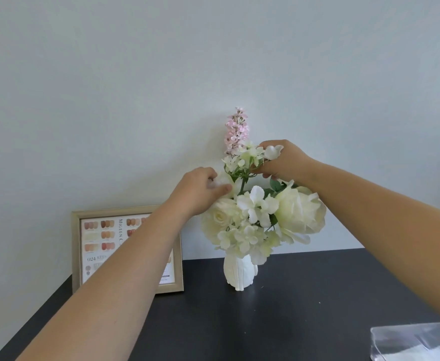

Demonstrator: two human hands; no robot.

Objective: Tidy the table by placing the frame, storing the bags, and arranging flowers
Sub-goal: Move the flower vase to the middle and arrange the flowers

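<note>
Both hands in the flowers (255, 220): left hand (198, 190) pinching a white bloom, right hand (284, 160) fingers closed on a sprig at 12 o'clock of the vase (239, 272).

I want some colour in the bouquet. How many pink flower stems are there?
1: a pink flower spike rising at the back of the bouquet, above the white flowers. Others may be hidden behind the blooms.

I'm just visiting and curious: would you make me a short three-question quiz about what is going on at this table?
1. True or false: the frame lies flat on the table.
2. What colour is the tall flower spike? A pink, B blue, C red.
3. Which hand touches the higher blooms, above the vase?

Key: 1 false, it stands upright by the wall. 2 A. 3 the right hand; the left hand is lower.
</note>
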